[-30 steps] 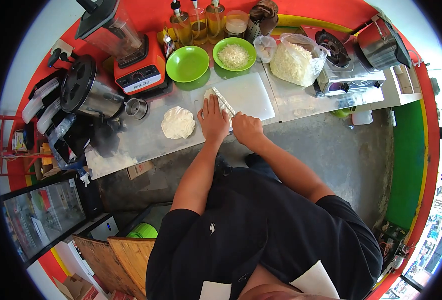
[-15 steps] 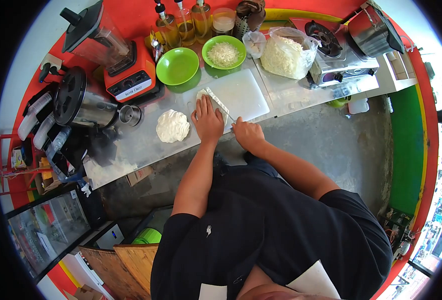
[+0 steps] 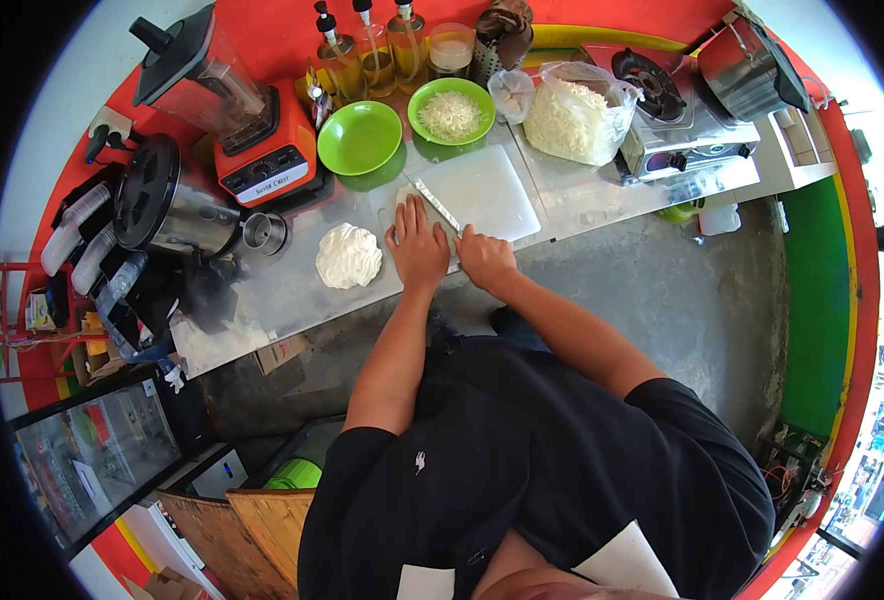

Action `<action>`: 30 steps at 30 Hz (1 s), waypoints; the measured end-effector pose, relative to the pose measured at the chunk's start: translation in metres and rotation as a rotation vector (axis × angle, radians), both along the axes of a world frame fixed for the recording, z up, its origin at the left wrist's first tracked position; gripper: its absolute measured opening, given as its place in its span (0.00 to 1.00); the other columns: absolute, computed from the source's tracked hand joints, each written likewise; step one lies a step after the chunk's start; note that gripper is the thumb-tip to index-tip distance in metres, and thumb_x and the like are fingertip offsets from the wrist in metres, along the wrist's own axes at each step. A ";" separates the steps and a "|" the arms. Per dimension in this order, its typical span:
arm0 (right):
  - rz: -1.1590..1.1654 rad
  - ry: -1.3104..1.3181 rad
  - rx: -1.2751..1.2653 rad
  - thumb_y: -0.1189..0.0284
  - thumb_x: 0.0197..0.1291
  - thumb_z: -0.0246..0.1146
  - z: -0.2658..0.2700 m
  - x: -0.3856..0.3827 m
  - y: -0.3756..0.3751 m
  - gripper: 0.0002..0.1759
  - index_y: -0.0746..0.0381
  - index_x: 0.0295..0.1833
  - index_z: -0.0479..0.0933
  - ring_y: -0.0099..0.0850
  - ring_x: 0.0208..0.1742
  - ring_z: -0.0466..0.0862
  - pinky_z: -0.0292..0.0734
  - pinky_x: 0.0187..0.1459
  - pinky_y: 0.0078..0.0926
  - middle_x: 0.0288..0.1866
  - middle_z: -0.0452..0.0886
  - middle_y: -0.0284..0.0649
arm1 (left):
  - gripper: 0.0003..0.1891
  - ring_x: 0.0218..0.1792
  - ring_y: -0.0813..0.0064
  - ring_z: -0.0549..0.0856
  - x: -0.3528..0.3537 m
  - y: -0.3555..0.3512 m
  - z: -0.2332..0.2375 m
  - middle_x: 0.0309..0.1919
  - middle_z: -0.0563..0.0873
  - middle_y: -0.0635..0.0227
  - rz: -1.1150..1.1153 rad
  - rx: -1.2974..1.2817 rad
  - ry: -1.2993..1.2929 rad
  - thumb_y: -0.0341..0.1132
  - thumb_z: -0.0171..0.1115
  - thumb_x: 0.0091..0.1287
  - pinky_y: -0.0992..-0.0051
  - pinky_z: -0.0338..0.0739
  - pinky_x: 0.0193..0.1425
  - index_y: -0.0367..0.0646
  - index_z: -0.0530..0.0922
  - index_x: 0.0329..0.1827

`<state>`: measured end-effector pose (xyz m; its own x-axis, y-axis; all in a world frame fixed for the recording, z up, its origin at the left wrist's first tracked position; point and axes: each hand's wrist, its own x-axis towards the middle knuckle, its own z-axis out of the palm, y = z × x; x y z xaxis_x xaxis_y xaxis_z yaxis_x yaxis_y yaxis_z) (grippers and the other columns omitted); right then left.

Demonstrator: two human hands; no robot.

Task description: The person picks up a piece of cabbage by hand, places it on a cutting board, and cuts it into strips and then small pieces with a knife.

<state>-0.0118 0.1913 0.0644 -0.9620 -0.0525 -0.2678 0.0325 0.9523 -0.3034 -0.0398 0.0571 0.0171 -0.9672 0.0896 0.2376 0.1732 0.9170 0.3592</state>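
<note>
My left hand [image 3: 419,245] lies with its fingers stretched over a pale, dough-like piece [image 3: 404,193] at the left part of the white cutting board [image 3: 492,185]. Most of that piece is hidden under the hand. A knife [image 3: 438,206] is in my right hand [image 3: 485,260], its fingers closed round the handle. The blade points away from me along the board, just right of my left fingertips. Beside my left hand, a round, creased white mass [image 3: 349,256] like dough rests on the metal table. Behind the board stands a green bowl [image 3: 452,138] of white shreds.
Another green bowl [image 3: 360,166] stands by the red blender [image 3: 265,160]. Pump bottles [image 3: 374,65] line the back wall. Right of the board is a plastic bag [image 3: 579,125] of white shreds, then a gas stove [image 3: 687,150]. A small metal cup [image 3: 264,232] sits at left.
My right hand and the knife have moved slightly left, closer to my left hand. The left hand keeps its place on the pale piece. The whole view has shifted a little.
</note>
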 end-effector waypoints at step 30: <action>0.089 -0.029 0.111 0.60 0.76 0.54 0.021 0.005 -0.010 0.17 0.65 0.44 0.75 0.44 0.36 0.92 0.87 0.39 0.41 0.32 0.89 0.49 | 0.32 0.83 0.67 0.58 -0.003 -0.002 -0.003 0.82 0.64 0.58 -0.005 -0.007 -0.047 0.39 0.48 0.75 0.58 0.50 0.78 0.33 0.62 0.80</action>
